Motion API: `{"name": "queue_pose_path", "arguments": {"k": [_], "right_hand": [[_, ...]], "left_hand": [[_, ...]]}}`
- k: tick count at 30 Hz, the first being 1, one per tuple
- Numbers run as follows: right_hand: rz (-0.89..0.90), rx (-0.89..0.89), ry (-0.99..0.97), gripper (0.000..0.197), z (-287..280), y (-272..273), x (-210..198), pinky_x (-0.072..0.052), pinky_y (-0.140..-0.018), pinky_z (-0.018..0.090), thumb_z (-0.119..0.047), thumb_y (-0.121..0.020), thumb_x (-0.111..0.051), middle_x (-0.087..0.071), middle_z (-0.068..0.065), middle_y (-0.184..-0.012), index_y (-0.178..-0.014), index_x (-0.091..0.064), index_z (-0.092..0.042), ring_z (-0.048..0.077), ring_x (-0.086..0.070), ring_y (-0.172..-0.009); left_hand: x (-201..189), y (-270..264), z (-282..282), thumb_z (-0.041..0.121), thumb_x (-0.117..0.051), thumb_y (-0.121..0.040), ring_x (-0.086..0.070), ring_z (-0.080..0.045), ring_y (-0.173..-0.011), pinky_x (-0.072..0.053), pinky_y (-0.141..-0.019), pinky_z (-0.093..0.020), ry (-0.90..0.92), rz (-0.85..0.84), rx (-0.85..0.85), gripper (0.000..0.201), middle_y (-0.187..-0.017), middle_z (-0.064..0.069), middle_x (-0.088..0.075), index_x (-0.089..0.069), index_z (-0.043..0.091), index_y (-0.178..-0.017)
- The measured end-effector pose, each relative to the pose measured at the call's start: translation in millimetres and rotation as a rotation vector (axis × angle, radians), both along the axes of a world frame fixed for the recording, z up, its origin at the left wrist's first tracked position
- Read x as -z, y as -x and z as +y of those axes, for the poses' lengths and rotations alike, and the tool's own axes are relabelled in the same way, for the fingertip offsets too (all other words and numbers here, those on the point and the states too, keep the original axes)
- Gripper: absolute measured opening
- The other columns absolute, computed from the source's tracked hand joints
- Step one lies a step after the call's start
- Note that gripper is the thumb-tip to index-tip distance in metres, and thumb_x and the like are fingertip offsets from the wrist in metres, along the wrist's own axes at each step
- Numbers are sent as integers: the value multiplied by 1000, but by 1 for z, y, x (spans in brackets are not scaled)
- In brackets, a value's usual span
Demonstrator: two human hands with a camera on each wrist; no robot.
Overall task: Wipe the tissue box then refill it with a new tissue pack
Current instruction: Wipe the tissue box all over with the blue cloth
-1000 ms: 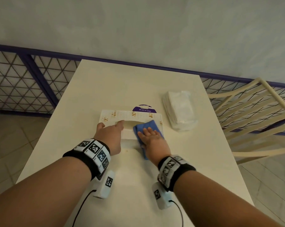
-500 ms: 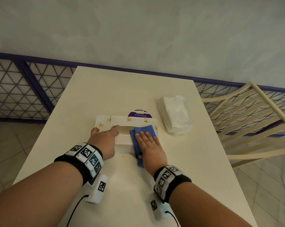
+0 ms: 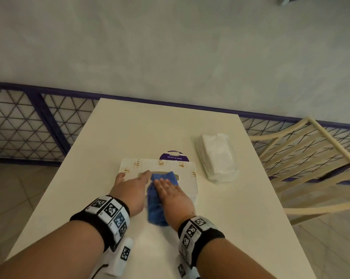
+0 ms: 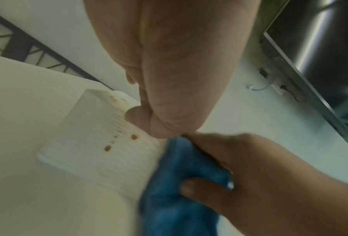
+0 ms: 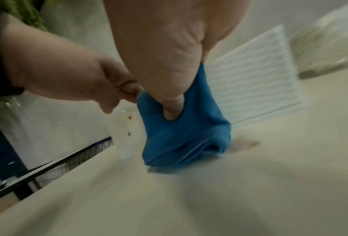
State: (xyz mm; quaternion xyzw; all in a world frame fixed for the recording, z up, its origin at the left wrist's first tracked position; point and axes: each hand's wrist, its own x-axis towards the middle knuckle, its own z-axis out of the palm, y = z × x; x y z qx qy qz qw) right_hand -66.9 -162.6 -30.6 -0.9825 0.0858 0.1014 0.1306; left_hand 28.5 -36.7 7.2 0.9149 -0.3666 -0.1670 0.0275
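- The white rectangular tissue box with small gold-orange motifs (image 3: 158, 167) lies flat on the cream tabletop (image 3: 150, 127), directly under the fingers of both hands, its slot facing up
- The left hand (image 3: 130, 187) rests on the near left part of the box top, fingers laid out fairly straight and close together, their tips at the left end of the slot; the thumb sits apart toward the box's left edge
- In the left wrist view the fingertips (image 4: 136, 116) press down on the ribbed white surface, with two orange spots just beside them
- The right hand (image 3: 171, 195) lies flat on a folded blue cloth (image 3: 157, 206), fingers straight and slightly spread, pressing it onto the box top over the slot
- The cloth drapes from under those fingers over the near edge of the box and down onto the table below the palm
- In the right wrist view the thumb (image 5: 173, 105) digs into the cloth's fold, so the cloth is pinned between thumb and palm side; this view is blurred
- The clear-wrapped white tissue pack (image 3: 217, 157) lies on the table off to the right of the right fingers, near the box but not touching it
- A purple round label with white lettering (image 3: 174, 156) shows just beyond the box's far edge, past the fingertips
- A cream slatted chair (image 3: 302, 158) stands right of the table
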Motion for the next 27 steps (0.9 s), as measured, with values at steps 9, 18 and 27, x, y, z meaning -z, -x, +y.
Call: {"name": "queue_pose_path", "arguments": {"k": [9,18,27], "right_hand": [[-93,323,-230,63,-49,59,-17,-12,-109,13,-7,-92,-47,-23,-4,-157,-147,-27,-27,13,-20,-145],[-294,612,-492,52,-71,84,-70,-34,-82,9,-2,-84,-53,-65,-1,-122,-129,-57,-25,7,-54,-103],[136,290,-118,54,-33,42,-19,-6,-119,36,-20,-102,-26,5,3,-161,-151,-5,-14,25,5,-148]], "left_hand": [[12,22,-18,31,-51,-87,-40,-20,-121,-11,-109,-50,-99,-166,65,53,-131,2,-44,-36,35,-137],[12,9,-11,8,-32,-91,-24,-22,-139,2,-114,-51,-80,-221,68,59,-150,-3,-29,-26,35,-143],[13,50,-37,21,-44,-93,-28,-10,-136,-8,-112,-49,20,-115,33,53,-145,8,-36,-25,29,-143]]}}
